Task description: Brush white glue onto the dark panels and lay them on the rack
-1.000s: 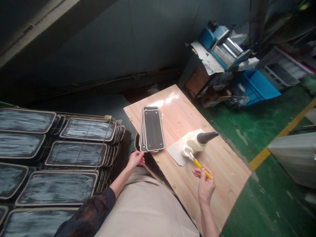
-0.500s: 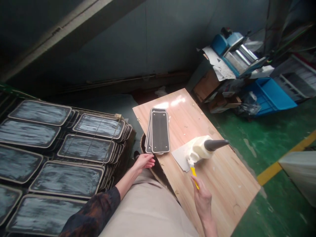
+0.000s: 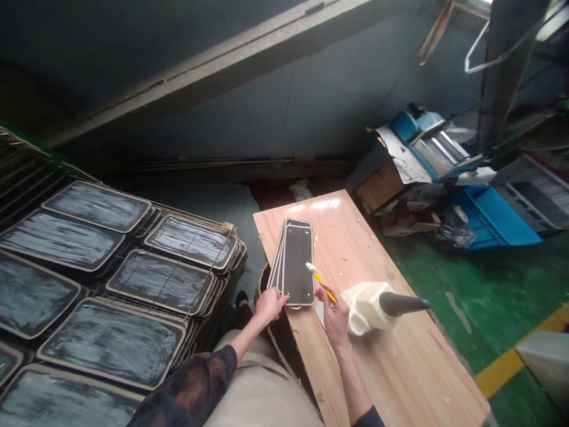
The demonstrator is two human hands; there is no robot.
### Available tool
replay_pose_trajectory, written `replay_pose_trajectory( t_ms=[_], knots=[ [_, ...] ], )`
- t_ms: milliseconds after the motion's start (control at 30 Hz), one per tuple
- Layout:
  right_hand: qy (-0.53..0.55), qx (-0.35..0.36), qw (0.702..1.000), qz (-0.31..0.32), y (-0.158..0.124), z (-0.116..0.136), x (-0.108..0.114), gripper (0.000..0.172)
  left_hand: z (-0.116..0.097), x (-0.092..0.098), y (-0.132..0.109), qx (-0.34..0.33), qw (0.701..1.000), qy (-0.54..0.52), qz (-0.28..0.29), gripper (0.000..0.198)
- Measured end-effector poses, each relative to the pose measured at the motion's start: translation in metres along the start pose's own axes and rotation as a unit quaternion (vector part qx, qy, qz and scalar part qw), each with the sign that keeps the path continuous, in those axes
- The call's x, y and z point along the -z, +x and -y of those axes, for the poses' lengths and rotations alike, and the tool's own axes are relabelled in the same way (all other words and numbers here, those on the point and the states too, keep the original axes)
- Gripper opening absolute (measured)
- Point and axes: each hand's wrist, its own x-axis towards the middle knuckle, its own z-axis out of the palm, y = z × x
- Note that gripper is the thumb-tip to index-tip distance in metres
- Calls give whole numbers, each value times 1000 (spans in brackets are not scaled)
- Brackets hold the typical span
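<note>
My right hand [image 3: 335, 314] grips a small paintbrush [image 3: 326, 285] by its yellow handle, its white-coated bristles at the right edge of the top panel. A fanned stack of dark rectangular panels [image 3: 297, 264] with pale borders and small white dots at the corners lies on the wooden board [image 3: 386, 367]. My left hand [image 3: 270, 305] is closed at the stack's near left corner, fingertips pinching the edge of the top panel. Right of my right hand, a cream-coloured bottle [image 3: 367, 308] with a long dark nozzle lies tilted on the board.
On the left, stacked rows of larger panels [image 3: 118, 338] carry streaky white coating, with a wire grid among them. A blue machine with rollers [image 3: 438, 151] stands at the back right beside a blue bin [image 3: 498, 219]. Beyond the board lies the green floor [image 3: 444, 279].
My right hand has moved the paintbrush up and left, from beside the bottle to the stack. My left hand has reached the panel's near corner. The camera view has shifted upward.
</note>
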Motion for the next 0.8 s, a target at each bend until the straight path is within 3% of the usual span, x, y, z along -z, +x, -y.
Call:
replay_pose_trajectory(
  t_ms=[100,200,300,500,800],
  knots=[
    [-11,12,1000,2,13,1,-5,30,-4,0,-1,-1,994,-102,29,32],
    [-27,28,999,-10,25,4,-5,31,-4,8,-3,-38,965,-247,77,34],
    [-30,40,999,-17,38,7,-6,31,5,17,0,-55,939,-333,59,36],
    [-72,60,995,31,71,0,-17,34,29,14,12,-2,939,-341,38,42],
    [-117,83,988,51,135,-9,-33,37,33,12,14,-2,934,-353,45,43]
  ],
)
